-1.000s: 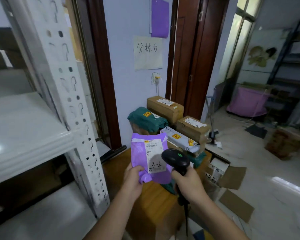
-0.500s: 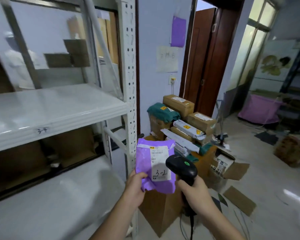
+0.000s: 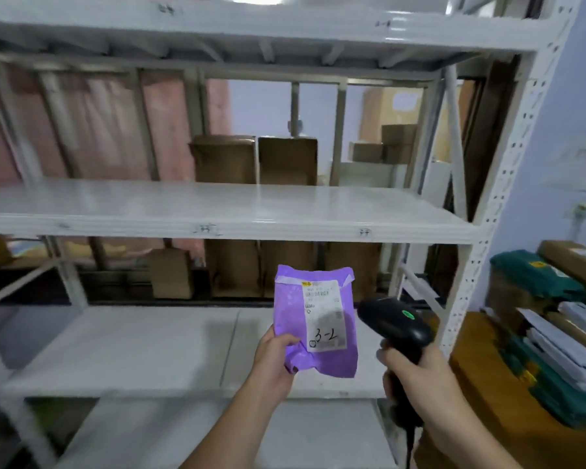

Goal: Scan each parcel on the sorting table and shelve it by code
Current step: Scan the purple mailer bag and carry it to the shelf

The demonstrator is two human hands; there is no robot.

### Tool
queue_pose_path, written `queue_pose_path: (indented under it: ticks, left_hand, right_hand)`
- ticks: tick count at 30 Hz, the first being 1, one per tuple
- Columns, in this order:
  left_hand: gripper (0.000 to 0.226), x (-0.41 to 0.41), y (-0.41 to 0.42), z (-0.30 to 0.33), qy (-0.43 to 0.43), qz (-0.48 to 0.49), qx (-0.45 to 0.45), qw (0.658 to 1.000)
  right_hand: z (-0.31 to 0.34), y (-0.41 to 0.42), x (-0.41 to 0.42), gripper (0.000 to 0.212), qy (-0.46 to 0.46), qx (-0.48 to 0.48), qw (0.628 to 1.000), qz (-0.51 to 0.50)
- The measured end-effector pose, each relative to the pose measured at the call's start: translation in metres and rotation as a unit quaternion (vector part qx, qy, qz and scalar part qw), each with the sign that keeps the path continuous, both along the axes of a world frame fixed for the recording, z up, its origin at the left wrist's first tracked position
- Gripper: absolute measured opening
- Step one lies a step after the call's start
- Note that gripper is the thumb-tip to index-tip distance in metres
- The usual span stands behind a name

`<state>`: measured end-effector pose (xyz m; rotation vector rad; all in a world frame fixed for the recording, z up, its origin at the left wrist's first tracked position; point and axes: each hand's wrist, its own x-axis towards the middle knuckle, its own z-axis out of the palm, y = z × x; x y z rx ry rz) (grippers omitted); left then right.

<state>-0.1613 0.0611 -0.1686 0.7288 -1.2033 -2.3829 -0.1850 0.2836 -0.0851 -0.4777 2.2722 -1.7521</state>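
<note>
We pinch the purple parcel (image 3: 313,319) marked 3-2 by its left edge with left-hand fingers (image 3: 285,340), right hand (image 3: 416,370) wrapped round the scanner (image 3: 394,324); blurry shelf-edge labels (image 3: 207,229) risk a wrong-bay drop.

You're facing a white metal shelving rack (image 3: 217,211) with perforated uprights; brown cardboard boxes (image 3: 254,160) sit behind it. There's a pale lavender wall (image 3: 582,79) on your right and glare off the top shelf board.
</note>
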Motion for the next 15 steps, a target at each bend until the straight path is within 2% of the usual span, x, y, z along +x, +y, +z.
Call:
queue_pose_path:
  ticks: [2,8,15]
  left_hand:
    - [0.046,0.039,-0.045,0.009,0.008,0.042,-0.007,0.999]
    - [0.028,0.167,-0.182,0.043,0.041,0.132,-0.006,0.990]
    - [0.027,0.266,-0.322,0.081,0.036,0.207,-0.033,0.977]
  right_hand:
    - [0.010,-0.045,0.025,0.009,0.007,-0.001,0.999,0.034]
    - [0.037,-0.185,0.109,0.006,-0.005,-0.027,0.992,0.122]
    - [0.072,-0.317,0.180,0.006,0.072,-0.028,0.979,0.189]
